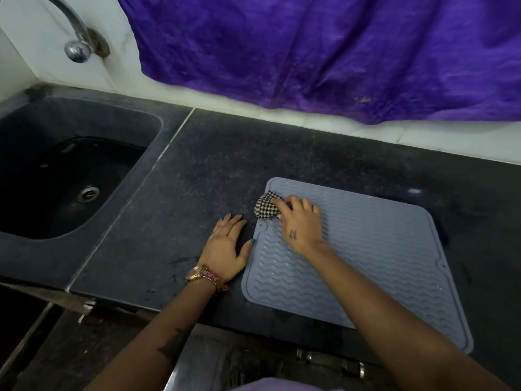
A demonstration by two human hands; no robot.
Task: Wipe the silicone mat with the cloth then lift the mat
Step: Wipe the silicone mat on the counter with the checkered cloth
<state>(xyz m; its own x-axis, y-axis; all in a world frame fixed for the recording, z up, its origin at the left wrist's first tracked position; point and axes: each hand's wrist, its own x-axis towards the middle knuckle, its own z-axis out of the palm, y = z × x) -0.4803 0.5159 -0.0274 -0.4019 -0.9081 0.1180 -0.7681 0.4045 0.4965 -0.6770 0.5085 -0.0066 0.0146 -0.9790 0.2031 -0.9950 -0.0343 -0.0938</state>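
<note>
A grey-blue mat [375, 258] with wavy ridges lies flat on a dark speckled stone counter [214, 170], set toward the right and at a slight angle, its near right corner reaching past the counter's front edge. At the mat's far left corner sits a bunched black-and-white checked cloth [266, 206], partly on the mat and partly over its edge. The right hand [301, 221] rests palm down on the mat with its fingers curled around the cloth, gripping it against the ridged surface. The left hand [228, 246] lies flat on the bare counter just beside the mat's left edge, fingers spread and not holding anything, with the thumb tip touching the mat's rim. A gold-coloured watch [201, 275] and a band of beads circle the left wrist.

The counter looks worn, with pale dusty patches and a few dark marks near the front. A thin pale seam runs diagonally across it, dividing the mat's slab from the section holding a dark sink [70, 176], which has a metal drain at its bottom. A chrome tap [76, 32] comes out of the pale wall above the sink. Along the back, a creased purple cloth sheet [338, 52] hangs over the wall, its lower edge stopping just above the counter.
</note>
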